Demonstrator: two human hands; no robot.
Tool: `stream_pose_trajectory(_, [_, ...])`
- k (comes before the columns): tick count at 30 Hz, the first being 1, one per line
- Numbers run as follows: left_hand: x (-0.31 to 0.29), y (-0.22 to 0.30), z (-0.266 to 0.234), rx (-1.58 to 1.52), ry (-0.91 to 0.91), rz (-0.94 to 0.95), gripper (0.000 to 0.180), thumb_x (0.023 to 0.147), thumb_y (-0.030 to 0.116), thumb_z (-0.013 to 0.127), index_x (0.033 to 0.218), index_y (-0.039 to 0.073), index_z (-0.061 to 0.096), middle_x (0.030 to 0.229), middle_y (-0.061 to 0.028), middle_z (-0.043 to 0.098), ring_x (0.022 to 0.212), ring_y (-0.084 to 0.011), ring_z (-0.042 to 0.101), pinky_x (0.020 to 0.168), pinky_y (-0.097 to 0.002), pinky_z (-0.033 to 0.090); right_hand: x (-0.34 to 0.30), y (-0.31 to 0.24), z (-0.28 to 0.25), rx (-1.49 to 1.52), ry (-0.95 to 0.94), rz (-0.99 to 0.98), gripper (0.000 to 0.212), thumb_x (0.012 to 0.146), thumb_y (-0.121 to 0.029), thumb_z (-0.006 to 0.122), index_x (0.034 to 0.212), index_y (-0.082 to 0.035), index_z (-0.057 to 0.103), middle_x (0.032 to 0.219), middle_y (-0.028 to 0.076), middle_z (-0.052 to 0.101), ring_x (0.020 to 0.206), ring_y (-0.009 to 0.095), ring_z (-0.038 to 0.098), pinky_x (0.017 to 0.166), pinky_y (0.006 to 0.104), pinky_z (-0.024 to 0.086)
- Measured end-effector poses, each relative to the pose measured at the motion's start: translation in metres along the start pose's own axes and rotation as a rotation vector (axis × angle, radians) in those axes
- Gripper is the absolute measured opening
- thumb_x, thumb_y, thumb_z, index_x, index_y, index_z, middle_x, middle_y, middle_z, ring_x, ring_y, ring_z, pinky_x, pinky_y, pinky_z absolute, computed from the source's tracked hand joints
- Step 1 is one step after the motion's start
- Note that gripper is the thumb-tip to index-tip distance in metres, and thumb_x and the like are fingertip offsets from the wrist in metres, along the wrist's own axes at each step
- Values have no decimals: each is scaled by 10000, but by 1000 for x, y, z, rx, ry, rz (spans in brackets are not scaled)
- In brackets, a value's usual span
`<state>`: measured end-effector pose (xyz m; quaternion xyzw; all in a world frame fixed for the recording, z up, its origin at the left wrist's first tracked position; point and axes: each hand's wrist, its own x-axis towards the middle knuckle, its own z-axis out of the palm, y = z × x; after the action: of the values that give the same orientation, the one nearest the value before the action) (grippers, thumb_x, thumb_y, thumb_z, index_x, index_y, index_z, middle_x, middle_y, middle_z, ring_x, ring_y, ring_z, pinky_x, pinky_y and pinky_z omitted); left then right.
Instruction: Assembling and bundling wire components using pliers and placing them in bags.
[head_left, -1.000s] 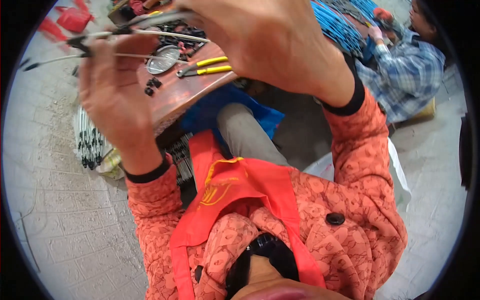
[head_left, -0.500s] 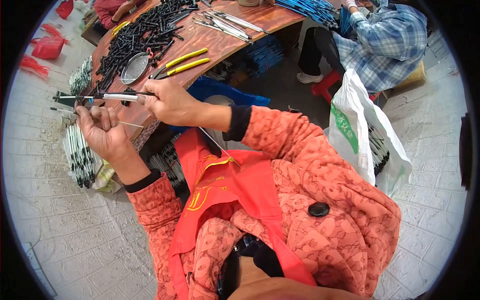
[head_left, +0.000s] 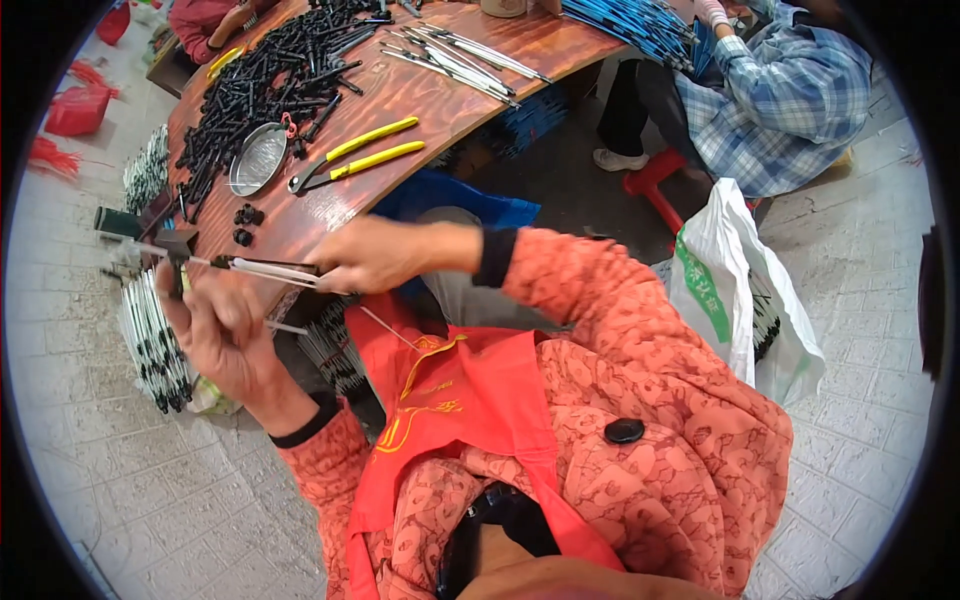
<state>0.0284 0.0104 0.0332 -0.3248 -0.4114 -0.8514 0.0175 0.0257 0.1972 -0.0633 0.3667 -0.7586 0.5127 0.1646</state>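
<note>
My right hand [head_left: 365,255], slightly blurred, is closed around a few thin white rods with dark ends [head_left: 272,271], which point left past the table's edge. Lower and to the left is my left hand [head_left: 228,335], palm up, its fingers curled and smeared by motion. A thin pale rod [head_left: 288,327] juts out from it to the right. Just above its fingertips are a dark block-like fixture [head_left: 176,243] and a green cylindrical part [head_left: 118,222]. Yellow-handled pliers [head_left: 350,160] lie on the table beyond my right hand. Another pale rod [head_left: 390,330] rests across my red apron [head_left: 455,400].
The curved wooden table [head_left: 385,90] bears a heap of black parts [head_left: 270,95], a round clear dish [head_left: 258,160] and white rods [head_left: 465,60]. Bundled rods [head_left: 155,335] stand at left. A white sack [head_left: 735,270] and a person in plaid [head_left: 785,110] are at right.
Both hands have moved down toward me, the left one further, carrying its pale rod along. My right hand still holds its rods, now clear of the pliers. Small black pieces on the table are uncovered.
</note>
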Motion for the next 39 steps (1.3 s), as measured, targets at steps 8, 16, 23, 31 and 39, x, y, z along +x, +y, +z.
stream_pose_trajectory(8, [17, 31, -40, -218, -79, 52, 284, 987, 158, 413, 1227, 36, 502, 575, 13, 301, 464, -72, 243, 479, -232, 249, -32, 113, -257, -1062, 486, 717, 329, 701, -291, 686, 802, 22, 683, 740, 236, 644, 728, 324, 674, 644, 377, 520])
stream_pose_trajectory(16, [28, 5, -9, 93, 359, 3, 277, 989, 149, 405, 1219, 33, 507, 590, 2, 350, 484, -73, 281, 490, -248, 263, -27, 141, -277, -853, 176, 1094, 368, 642, -266, 736, 889, 3, 687, 847, 265, 640, 912, 362, 639, 775, 402, 507])
stream_pose_trajectory(23, [38, 14, -39, -96, 52, -80, 254, 981, 117, 421, 1198, 30, 519, 600, -10, 408, 476, -82, 314, 452, -239, 261, -28, 106, -269, -967, 456, 647, 286, 678, -245, 733, 760, 17, 651, 695, 174, 650, 672, 280, 652, 647, 354, 502])
stream_pose_trajectory(31, [39, -17, 6, 48, 367, -133, 187, 937, 116, 526, 1095, 28, 573, 614, -26, 505, 465, -90, 390, 436, -210, 305, -19, 9, -190, -855, 870, 374, 164, 764, -140, 656, 807, -13, 562, 688, 180, 627, 693, 349, 630, 621, 429, 481])
stream_pose_trajectory(39, [30, -21, 22, 116, 327, -136, 157, 910, 103, 563, 1031, 5, 580, 752, -124, 660, 545, -164, 596, 497, -236, 459, -17, -52, -120, -779, 767, 216, 147, 788, -15, 589, 882, -19, 476, 681, 161, 591, 649, 353, 616, 568, 413, 469])
